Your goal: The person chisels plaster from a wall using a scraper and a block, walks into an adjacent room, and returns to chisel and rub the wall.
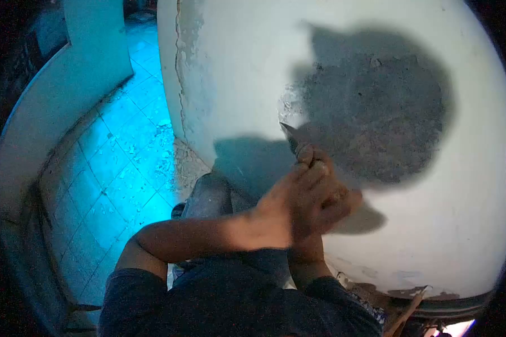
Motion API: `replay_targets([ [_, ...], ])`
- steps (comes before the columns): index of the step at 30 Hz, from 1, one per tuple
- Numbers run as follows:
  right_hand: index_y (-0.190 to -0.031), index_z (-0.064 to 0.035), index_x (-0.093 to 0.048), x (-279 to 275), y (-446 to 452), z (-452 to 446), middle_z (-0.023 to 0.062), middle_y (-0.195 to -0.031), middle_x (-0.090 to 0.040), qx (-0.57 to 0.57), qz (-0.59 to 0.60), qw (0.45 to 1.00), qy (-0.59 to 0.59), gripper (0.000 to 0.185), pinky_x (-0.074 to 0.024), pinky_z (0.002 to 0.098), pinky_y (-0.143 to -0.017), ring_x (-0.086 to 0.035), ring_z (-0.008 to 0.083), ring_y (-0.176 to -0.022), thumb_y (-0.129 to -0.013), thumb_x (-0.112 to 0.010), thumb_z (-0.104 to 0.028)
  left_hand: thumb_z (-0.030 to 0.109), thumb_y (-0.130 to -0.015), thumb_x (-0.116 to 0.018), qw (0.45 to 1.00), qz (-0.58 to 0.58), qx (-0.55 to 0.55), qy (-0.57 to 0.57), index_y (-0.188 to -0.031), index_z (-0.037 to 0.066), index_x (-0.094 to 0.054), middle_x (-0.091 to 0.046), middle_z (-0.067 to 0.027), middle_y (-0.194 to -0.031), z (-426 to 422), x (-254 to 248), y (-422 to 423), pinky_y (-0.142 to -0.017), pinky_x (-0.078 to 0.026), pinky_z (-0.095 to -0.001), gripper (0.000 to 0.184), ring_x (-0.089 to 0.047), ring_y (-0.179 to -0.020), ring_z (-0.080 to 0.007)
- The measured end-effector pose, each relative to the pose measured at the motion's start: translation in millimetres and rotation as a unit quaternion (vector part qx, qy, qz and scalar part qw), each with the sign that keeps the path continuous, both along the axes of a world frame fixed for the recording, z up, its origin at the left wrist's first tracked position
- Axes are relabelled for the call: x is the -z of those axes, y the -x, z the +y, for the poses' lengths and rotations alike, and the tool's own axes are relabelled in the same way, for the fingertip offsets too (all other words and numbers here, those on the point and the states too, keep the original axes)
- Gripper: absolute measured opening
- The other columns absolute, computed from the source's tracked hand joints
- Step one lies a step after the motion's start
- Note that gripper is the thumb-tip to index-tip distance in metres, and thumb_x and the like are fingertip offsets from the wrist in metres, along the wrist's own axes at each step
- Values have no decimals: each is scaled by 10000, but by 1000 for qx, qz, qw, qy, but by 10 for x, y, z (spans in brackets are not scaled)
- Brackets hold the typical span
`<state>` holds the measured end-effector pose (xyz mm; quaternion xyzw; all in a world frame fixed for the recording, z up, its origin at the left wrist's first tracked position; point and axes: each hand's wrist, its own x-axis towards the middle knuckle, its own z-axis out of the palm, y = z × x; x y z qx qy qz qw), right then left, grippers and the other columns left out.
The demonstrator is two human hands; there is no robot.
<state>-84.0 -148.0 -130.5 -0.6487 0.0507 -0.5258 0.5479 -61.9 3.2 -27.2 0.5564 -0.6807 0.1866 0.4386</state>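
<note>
A scraper [289, 132] with a dark, tapered blade points up and left at the wall. Its tip lies by the chipped left edge of a bare grey patch [376, 112]. My left hand [284, 210] comes across from the left, closed, and overlaps my right hand [334, 199]. Both hands are bunched together around the scraper's handle, which they mostly hide. Blur and overlap make it hard to separate their fingers.
The pale wall [410, 236] has flaked paint and a crack [179, 62] near its left edge. Blue-lit floor tiles [135, 163], strewn with flakes, run along the left beside a low wall [67, 90]. A wooden stick [410, 312] leans at lower right.
</note>
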Motion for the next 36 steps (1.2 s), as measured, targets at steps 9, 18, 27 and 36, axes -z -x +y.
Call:
replay_targets([
  [9,-868,-58,-531,52,-132,128,18,-728,-509,-24,1,1000,-7,107,-416,268,-566,-474,125,-635,-928,-518,-145,300,-739,-620,999,-24,-36,3,-1179,163,-571,-515,-94,-1022,-17,157,-185,-850,-362,-424,464,-489,-1010,-289],
  [18,-879,-56,-532,-6,-35,132,22,-736,-514,-15,-4,1000,-9,112,-419,269,-573,-481,127,-644,-931,-514,-153,262,-736,-641,986,134,51,80,-1212,192,-509,-488,-58,-955,271,128,-72,-892,-336,-418,498,-478,-934,-252],
  [27,-890,-53,-534,-40,47,133,26,-744,-518,-17,-2,1000,-4,119,-422,270,-580,-488,130,-654,-934,-511,-162,345,-760,-602,999,31,34,5,-1195,203,-549,-537,-68,-1185,30,242,-161,-945,-329,-469,461,-454,-1153,-279],
  [36,-901,-51,-535,-61,67,133,30,-752,-522,-27,-7,1000,-10,128,-425,270,-587,-495,132,-663,-937,-507,-170,269,-732,-644,997,59,5,53,-1034,147,-569,-491,-88,-944,97,45,-267,-810,-358,-411,334,-459,-929,-266],
])
